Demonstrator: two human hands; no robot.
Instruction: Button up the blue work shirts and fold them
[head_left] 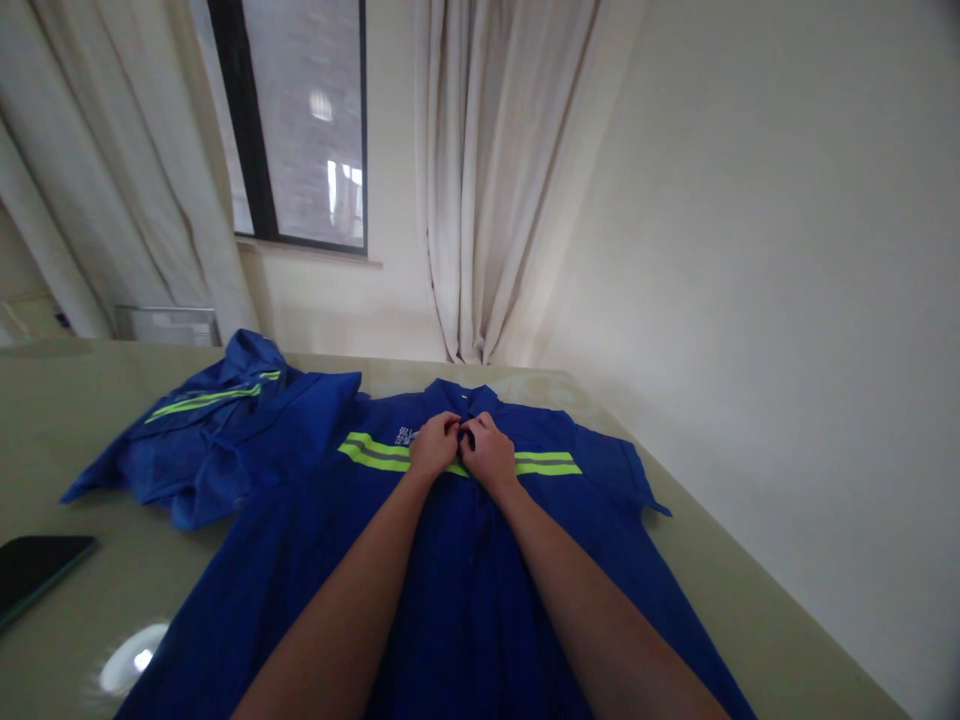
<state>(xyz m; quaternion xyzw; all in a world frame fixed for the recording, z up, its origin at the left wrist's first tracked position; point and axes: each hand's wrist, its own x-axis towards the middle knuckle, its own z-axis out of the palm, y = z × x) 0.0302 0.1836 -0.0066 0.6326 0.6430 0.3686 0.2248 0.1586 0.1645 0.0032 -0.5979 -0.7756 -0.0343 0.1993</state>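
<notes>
A blue short-sleeved work shirt (450, 560) with a yellow-green reflective stripe across the chest lies spread on the table, its collar at the far end. Both my hands meet at the front placket, just below the collar. My left hand (435, 444) is closed, its fingertips pinching the placket cloth beside the white chest lettering. Close against it, my right hand (489, 452) is also closed on the placket from the other side. Whether a button lies between the fingertips is too small to tell.
A second blue garment (217, 430) with reflective stripes lies crumpled on the left, touching the shirt. A dark phone (41, 570) rests at the left edge of the table (45, 440). The wall (787, 300) borders the table's right side; curtains (480, 180) hang behind.
</notes>
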